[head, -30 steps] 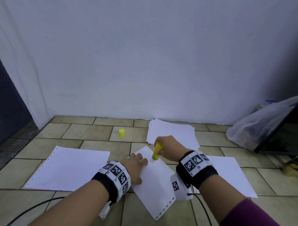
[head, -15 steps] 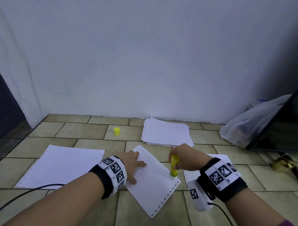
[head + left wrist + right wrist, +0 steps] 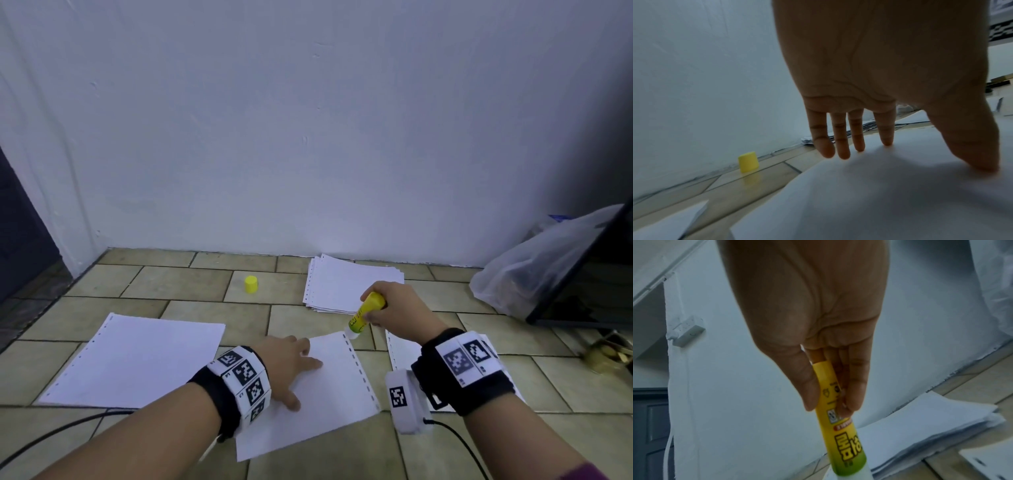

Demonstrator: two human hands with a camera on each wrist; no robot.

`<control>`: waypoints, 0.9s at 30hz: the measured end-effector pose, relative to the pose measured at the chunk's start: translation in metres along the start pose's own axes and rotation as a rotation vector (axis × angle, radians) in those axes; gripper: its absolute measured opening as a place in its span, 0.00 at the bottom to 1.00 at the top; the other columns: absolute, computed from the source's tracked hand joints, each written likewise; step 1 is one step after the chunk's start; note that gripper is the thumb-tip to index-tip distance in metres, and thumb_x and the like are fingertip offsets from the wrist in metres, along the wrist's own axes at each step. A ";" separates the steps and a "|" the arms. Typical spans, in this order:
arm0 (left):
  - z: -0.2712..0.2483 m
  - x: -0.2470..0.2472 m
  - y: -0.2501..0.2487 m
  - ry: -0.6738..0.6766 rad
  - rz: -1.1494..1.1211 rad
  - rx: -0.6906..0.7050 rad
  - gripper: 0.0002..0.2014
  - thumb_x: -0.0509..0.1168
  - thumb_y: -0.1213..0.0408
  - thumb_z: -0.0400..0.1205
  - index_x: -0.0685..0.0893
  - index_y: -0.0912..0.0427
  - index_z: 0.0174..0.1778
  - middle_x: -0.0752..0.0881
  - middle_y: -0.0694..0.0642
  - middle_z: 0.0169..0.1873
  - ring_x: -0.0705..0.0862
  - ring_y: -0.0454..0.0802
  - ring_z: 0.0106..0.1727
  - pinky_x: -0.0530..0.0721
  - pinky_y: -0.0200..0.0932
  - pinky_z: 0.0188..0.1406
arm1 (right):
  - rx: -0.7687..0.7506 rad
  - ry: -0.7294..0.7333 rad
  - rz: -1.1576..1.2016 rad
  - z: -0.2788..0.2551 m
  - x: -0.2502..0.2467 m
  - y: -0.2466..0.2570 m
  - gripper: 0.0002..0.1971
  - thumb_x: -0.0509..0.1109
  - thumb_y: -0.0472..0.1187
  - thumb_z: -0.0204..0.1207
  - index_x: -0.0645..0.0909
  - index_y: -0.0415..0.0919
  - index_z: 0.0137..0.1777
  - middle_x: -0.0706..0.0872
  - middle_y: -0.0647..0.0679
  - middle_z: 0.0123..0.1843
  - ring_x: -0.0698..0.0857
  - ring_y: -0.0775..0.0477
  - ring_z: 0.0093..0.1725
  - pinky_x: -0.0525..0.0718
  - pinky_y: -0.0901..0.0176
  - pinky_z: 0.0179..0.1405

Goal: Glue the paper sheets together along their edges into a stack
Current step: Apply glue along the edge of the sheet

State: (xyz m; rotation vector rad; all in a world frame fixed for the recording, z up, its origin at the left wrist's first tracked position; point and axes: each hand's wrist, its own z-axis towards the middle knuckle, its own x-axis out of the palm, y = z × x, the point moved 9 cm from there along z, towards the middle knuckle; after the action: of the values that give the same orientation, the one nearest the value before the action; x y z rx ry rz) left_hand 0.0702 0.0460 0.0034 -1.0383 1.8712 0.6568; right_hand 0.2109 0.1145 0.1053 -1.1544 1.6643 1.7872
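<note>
A white sheet (image 3: 329, 394) with a perforated right edge lies on the tiled floor in front of me. My left hand (image 3: 291, 363) rests flat on it with straight, spread fingers (image 3: 840, 146) pressing the paper (image 3: 879, 194). My right hand (image 3: 397, 305) grips a yellow glue stick (image 3: 364, 313), tilted, its white tip touching the sheet's far right corner. In the right wrist view thumb and fingers (image 3: 857, 386) pinch the glue stick (image 3: 840, 426) near its upper end.
The yellow cap (image 3: 251, 284) stands on the floor (image 3: 191, 284) to the far left of the sheet. A paper stack (image 3: 349, 284) lies by the wall. Single sheets lie at left (image 3: 137, 359) and under my right wrist (image 3: 404, 349). A plastic bag (image 3: 527, 270) sits at right.
My right hand has carried the glue stick from the sheet's near right edge up to its far right corner. The sheet now lies turned under my left hand, which stays flat on it.
</note>
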 end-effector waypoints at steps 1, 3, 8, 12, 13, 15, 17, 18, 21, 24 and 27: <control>0.000 0.000 0.003 -0.011 0.000 -0.010 0.40 0.66 0.41 0.79 0.55 0.45 0.84 0.59 0.53 0.78 0.63 0.54 0.76 0.75 0.55 0.67 | -0.001 -0.009 0.003 0.002 0.002 0.000 0.11 0.71 0.32 0.71 0.82 0.43 0.53 0.81 0.45 0.48 0.82 0.47 0.41 0.81 0.64 0.33; 0.000 0.002 0.010 -0.037 -0.017 -0.033 0.40 0.65 0.39 0.78 0.57 0.48 0.83 0.58 0.53 0.78 0.62 0.53 0.77 0.74 0.56 0.70 | -0.013 -0.020 -0.019 0.007 0.010 0.002 0.13 0.72 0.33 0.72 0.82 0.42 0.55 0.80 0.48 0.49 0.79 0.49 0.45 0.75 0.70 0.32; -0.002 0.005 0.016 -0.063 -0.086 -0.061 0.40 0.64 0.39 0.79 0.56 0.49 0.84 0.58 0.51 0.79 0.61 0.52 0.77 0.71 0.53 0.73 | -0.024 -0.013 -0.045 0.019 0.037 0.010 0.14 0.71 0.34 0.74 0.81 0.41 0.59 0.82 0.45 0.56 0.75 0.52 0.49 0.70 0.72 0.31; -0.002 0.004 0.018 -0.083 -0.119 -0.070 0.40 0.64 0.39 0.79 0.57 0.49 0.83 0.60 0.51 0.78 0.61 0.52 0.76 0.71 0.53 0.72 | -0.007 -0.001 -0.083 0.028 0.052 0.016 0.15 0.69 0.34 0.76 0.80 0.41 0.62 0.82 0.41 0.61 0.79 0.48 0.50 0.73 0.71 0.33; -0.002 0.004 0.018 -0.083 -0.127 -0.071 0.40 0.65 0.39 0.78 0.57 0.49 0.83 0.60 0.51 0.78 0.61 0.51 0.76 0.71 0.54 0.73 | -0.004 0.009 -0.103 0.029 0.053 0.017 0.15 0.69 0.34 0.76 0.79 0.41 0.63 0.82 0.41 0.62 0.80 0.46 0.54 0.74 0.68 0.39; -0.001 0.005 0.019 -0.081 -0.143 -0.072 0.41 0.65 0.39 0.78 0.57 0.49 0.83 0.60 0.50 0.78 0.61 0.51 0.77 0.70 0.53 0.74 | -0.005 0.048 -0.152 0.030 0.053 0.020 0.15 0.69 0.34 0.76 0.80 0.41 0.63 0.81 0.42 0.63 0.80 0.47 0.58 0.75 0.65 0.45; -0.001 0.005 0.019 -0.075 -0.153 -0.070 0.41 0.66 0.40 0.78 0.57 0.49 0.83 0.60 0.50 0.78 0.60 0.51 0.77 0.70 0.53 0.74 | -0.024 0.114 -0.243 0.028 0.052 0.023 0.15 0.70 0.35 0.76 0.82 0.41 0.62 0.81 0.44 0.63 0.79 0.48 0.60 0.76 0.65 0.48; 0.000 0.004 0.019 -0.073 -0.154 -0.067 0.41 0.66 0.40 0.78 0.57 0.49 0.83 0.60 0.50 0.78 0.60 0.50 0.77 0.69 0.53 0.74 | -0.037 0.148 -0.291 0.026 0.052 0.025 0.14 0.71 0.35 0.75 0.82 0.41 0.61 0.81 0.45 0.63 0.79 0.47 0.61 0.76 0.64 0.48; 0.000 0.003 0.020 -0.076 -0.159 -0.065 0.41 0.67 0.40 0.78 0.58 0.49 0.83 0.60 0.49 0.78 0.61 0.50 0.77 0.70 0.52 0.74 | -0.063 0.230 -0.391 0.017 0.052 0.024 0.14 0.71 0.35 0.74 0.84 0.42 0.59 0.81 0.45 0.62 0.81 0.47 0.61 0.77 0.63 0.45; -0.002 0.003 0.019 -0.086 -0.169 -0.062 0.40 0.67 0.41 0.78 0.58 0.48 0.83 0.61 0.49 0.77 0.61 0.50 0.77 0.70 0.51 0.74 | -0.064 0.267 -0.441 0.007 0.051 0.021 0.13 0.72 0.34 0.72 0.85 0.42 0.57 0.83 0.46 0.60 0.82 0.47 0.57 0.77 0.63 0.42; -0.002 0.003 0.019 -0.092 -0.158 -0.056 0.39 0.67 0.42 0.79 0.58 0.48 0.83 0.61 0.49 0.77 0.62 0.50 0.76 0.71 0.52 0.73 | -0.056 0.300 -0.468 -0.001 0.049 0.019 0.13 0.73 0.34 0.72 0.85 0.41 0.57 0.84 0.46 0.58 0.80 0.50 0.48 0.76 0.68 0.32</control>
State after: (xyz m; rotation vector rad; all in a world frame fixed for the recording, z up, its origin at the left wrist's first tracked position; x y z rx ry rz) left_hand 0.0524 0.0527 0.0024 -1.1598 1.6806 0.6556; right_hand 0.1688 0.0994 0.0773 -1.7380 1.3454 1.4234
